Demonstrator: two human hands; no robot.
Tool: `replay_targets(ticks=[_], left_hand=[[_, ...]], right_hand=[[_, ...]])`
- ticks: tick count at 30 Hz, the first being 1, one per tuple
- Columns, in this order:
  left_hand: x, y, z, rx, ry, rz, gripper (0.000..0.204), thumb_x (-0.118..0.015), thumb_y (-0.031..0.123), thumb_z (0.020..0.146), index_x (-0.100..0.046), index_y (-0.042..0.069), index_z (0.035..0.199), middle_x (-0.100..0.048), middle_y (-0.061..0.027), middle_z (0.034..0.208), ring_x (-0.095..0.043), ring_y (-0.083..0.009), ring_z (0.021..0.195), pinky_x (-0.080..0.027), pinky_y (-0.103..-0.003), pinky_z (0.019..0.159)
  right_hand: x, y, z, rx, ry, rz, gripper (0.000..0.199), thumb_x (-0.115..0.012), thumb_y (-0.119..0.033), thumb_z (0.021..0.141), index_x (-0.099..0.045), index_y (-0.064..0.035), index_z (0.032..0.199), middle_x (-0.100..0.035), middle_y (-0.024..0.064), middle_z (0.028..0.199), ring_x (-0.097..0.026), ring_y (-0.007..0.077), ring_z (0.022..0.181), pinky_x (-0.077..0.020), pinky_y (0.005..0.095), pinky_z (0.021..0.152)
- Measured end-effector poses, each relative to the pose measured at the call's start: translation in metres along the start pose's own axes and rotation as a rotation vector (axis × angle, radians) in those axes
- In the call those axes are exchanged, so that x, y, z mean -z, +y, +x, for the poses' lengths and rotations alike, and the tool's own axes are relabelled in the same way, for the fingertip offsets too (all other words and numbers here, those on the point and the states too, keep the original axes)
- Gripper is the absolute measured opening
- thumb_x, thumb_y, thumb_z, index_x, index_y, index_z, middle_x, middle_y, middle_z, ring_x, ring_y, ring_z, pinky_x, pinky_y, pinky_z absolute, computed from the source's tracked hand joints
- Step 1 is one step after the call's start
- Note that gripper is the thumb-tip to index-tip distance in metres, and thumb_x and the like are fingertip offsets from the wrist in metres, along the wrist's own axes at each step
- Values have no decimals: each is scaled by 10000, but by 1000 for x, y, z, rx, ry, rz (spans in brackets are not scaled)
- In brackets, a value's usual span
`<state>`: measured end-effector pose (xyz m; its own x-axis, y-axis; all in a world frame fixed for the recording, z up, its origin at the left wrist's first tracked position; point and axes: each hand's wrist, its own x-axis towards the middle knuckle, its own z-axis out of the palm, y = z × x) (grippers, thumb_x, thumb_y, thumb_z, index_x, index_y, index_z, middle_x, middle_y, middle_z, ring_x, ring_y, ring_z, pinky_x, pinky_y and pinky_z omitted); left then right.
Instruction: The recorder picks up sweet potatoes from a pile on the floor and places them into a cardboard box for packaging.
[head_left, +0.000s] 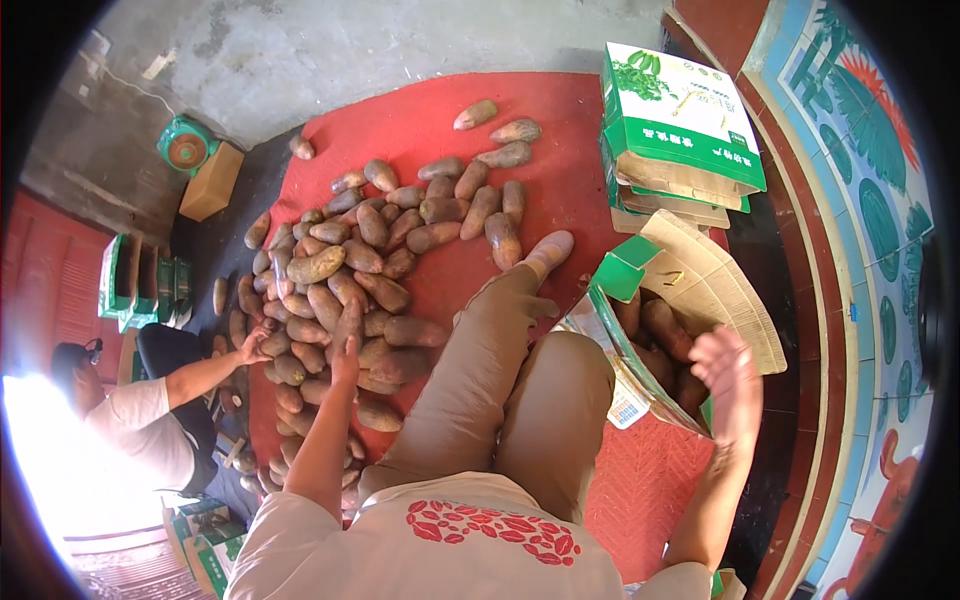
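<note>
My left hand [346, 358] reaches into a pile of thick, elongated brownish root vegetables [316, 265] on the red mat. Its fingers close around one root vegetable [348, 318], partly covering it. On the right, my right hand [728, 375] is raised at the edge of an opened carton [708, 275], fingers apart and holding nothing. Several of the same roots [665, 330] lie inside this green and white carton, whose cardboard flap stands up on its far side. Between the pile and the carton are my bent legs.
Flattened green and white cartons [685, 130] are stacked at the far right by a painted tiled wall [870, 200]. At left, a person [140, 425] reaches a hand into the same pile. A green scale [187, 146] and cardboard box [211, 182] stand at the far left.
</note>
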<state>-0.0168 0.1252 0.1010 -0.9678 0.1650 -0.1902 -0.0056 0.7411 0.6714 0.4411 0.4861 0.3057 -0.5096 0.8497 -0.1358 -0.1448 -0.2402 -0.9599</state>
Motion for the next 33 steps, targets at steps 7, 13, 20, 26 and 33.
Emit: replay_targets(ticks=[7, 13, 20, 26, 33], left_hand=[[-57, -106, 0, 206, -350, 68, 588, -412, 540, 889, -614, 27, 1093, -633, -147, 1007, -561, -278, 949, -411, -379, 806], [-60, -42, -16, 219, -456, 89, 632, -389, 539, 900, -616, -34, 1038, -634, -203, 978, -585, -346, 935, -423, -404, 841], [-43, 25, -27, 114, -423, -177, 485, -486, 444, 907, -613, 11, 1085, -645, -76, 966, -572, -175, 838, -463, -330, 647], [-38, 25, -32, -5, -389, -235, 388, -491, 343, 928, -618, -16, 1002, -618, -47, 896, -538, -145, 809, -429, -280, 761], [-18, 64, -36, -176, -307, -306, 342, -493, 279, 938, -591, -19, 1075, -628, -75, 946, -569, -172, 892, -441, -296, 808]], right_hand=[[3, -81, -71, 613, -476, 546, 460, -494, -203, 919, -370, 13, 1306, -544, 223, 1184, -556, 295, 1036, -443, 453, 907], [27, -96, -107, 386, -1020, 297, 298, -560, -162, 868, -527, -62, 589, -603, 158, 648, -620, 263, 531, -506, 363, 426], [2, 12, -71, 158, 180, -236, 207, -576, -145, 886, -614, -14, 1041, -650, 74, 879, -602, 150, 791, -472, 287, 769], [-9, 40, -69, 184, 264, -413, 147, -614, -71, 878, -619, -12, 1012, -620, 24, 908, -593, 93, 840, -481, 238, 759], [-6, 37, -68, 197, 268, -440, 124, -594, -76, 893, -626, -1, 986, -618, 36, 887, -605, 102, 788, -492, 236, 716]])
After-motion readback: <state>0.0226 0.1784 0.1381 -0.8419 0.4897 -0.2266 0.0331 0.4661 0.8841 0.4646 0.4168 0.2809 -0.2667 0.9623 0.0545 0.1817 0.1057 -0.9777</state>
